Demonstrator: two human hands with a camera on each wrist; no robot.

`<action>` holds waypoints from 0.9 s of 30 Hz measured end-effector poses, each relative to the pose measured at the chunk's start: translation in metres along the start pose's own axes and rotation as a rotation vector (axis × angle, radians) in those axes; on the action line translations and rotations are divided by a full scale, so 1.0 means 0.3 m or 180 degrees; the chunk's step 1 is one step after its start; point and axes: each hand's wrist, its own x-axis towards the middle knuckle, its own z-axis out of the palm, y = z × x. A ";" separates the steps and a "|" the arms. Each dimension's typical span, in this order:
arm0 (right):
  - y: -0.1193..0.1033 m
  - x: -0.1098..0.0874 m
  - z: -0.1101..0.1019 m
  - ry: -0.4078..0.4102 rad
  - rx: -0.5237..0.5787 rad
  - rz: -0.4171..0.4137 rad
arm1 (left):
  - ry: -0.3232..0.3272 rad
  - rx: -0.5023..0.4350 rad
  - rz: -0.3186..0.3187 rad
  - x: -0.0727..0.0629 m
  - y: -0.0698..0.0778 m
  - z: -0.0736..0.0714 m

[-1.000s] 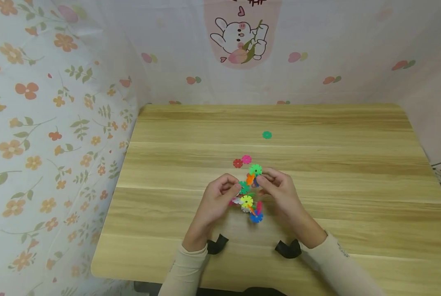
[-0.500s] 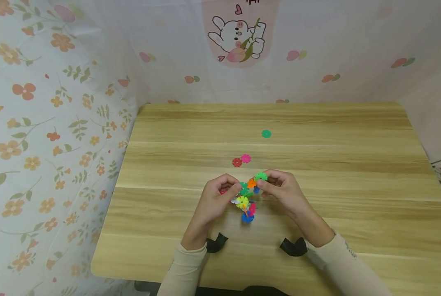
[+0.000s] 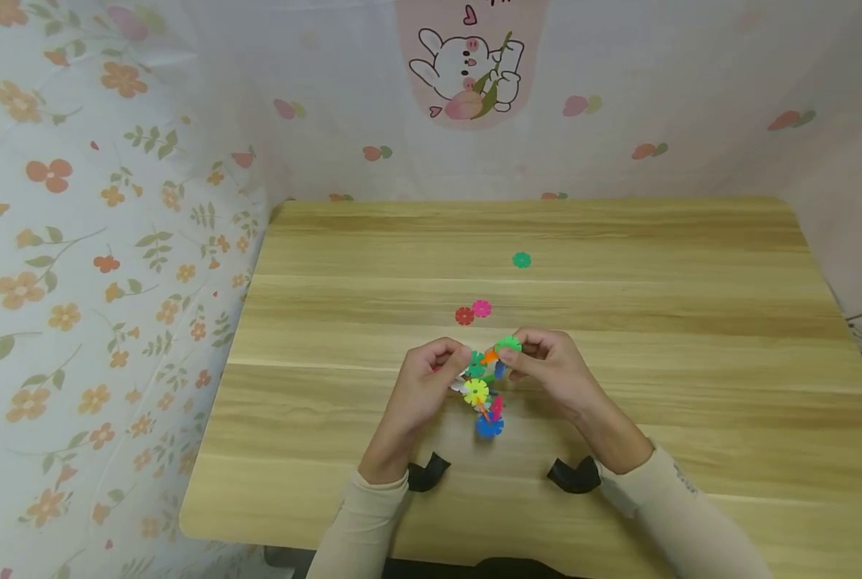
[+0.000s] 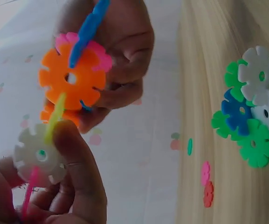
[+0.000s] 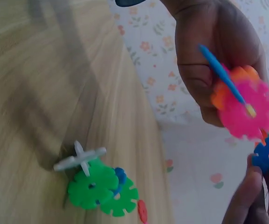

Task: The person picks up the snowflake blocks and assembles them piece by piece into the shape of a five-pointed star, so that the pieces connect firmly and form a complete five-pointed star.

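Observation:
In the head view my left hand (image 3: 425,386) and right hand (image 3: 552,370) work close together over the table on a cluster of interlocked, notched plastic snowflake discs. My left thumb and fingers pinch its left side, by a dark green disc (image 3: 477,364); the left wrist view shows a white disc (image 4: 41,155) in that grip. Between right thumb and fingers is a light green disc (image 3: 508,346), with an orange disc (image 3: 490,356) beside it. Toward me hang a yellow disc (image 3: 476,392), a pink one (image 3: 497,408) and a blue one (image 3: 490,425).
Loose red (image 3: 464,316), pink (image 3: 482,309) and green (image 3: 522,260) discs lie farther back on the wooden table (image 3: 330,281). Another joined group with a bright green disc (image 5: 93,185) and white discs rests on the tabletop below my hands. Patterned cloth (image 3: 315,96) hangs behind.
My right hand has shifted slightly right, and its light green disc has moved right and down, tilting flatter. The hanging blue end has swung a little left. My left hand stays nearly still.

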 end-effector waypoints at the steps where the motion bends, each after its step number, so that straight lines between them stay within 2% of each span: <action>1: 0.004 0.000 0.001 0.0070 0.0108 0.0020 | 0.0015 -0.0037 -0.0042 0.001 0.000 0.000; 3: 0.012 0.000 0.003 0.0217 0.0312 0.0027 | 0.0033 -0.0111 -0.0065 0.001 -0.002 -0.001; 6: 0.017 0.002 0.005 0.0431 0.0512 0.0004 | -0.0016 -0.0219 0.0028 0.001 -0.009 -0.003; 10: 0.010 0.007 0.011 0.0595 0.0536 0.0038 | -0.0105 -0.0325 0.0224 0.000 -0.018 0.000; 13: 0.014 0.008 0.019 0.0658 0.0565 0.0060 | 0.0005 -0.0291 0.0299 0.000 -0.023 0.007; 19: 0.031 0.013 0.047 0.0644 0.0573 -0.0018 | 0.0429 -0.0263 0.0163 0.008 -0.023 0.019; 22: 0.038 0.015 0.060 0.0736 0.0470 -0.0085 | 0.0468 -0.0322 0.0067 0.011 -0.020 0.019; 27: 0.040 0.013 0.073 0.0866 0.0066 -0.0175 | 0.0446 -0.0308 -0.0026 0.014 -0.019 0.014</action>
